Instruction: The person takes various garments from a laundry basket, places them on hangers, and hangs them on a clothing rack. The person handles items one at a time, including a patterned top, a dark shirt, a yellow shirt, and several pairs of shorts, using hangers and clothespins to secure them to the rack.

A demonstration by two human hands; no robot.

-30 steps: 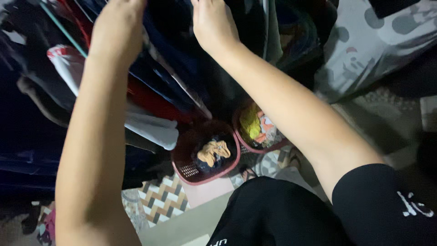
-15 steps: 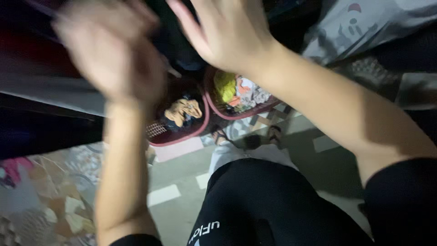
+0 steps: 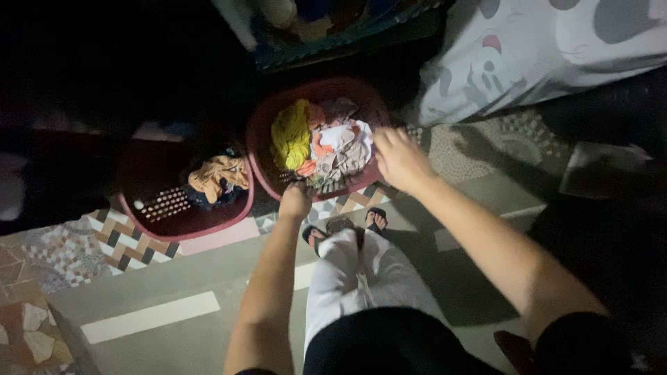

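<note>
A round red basket [image 3: 326, 87] stands on the floor, filled with clothes: a yellow cloth [image 3: 290, 135] and white and orange pieces [image 3: 340, 146]. My left hand [image 3: 295, 201] is closed on its near rim. My right hand [image 3: 399, 160] curls over its right rim, beside the white cloth. Both arms reach down from above my legs.
A second red basket [image 3: 180, 229] with a tan cloth [image 3: 219, 177] sits to the left. Grey patterned fabric [image 3: 542, 55] hangs at the upper right. My sandalled feet [image 3: 347, 223] stand just behind the baskets on grey floor with patterned tiles [image 3: 62, 243]. The far left is dark.
Both hands came down from the hanging clothes overhead to the rim of the right basket. The view tipped down toward the floor.
</note>
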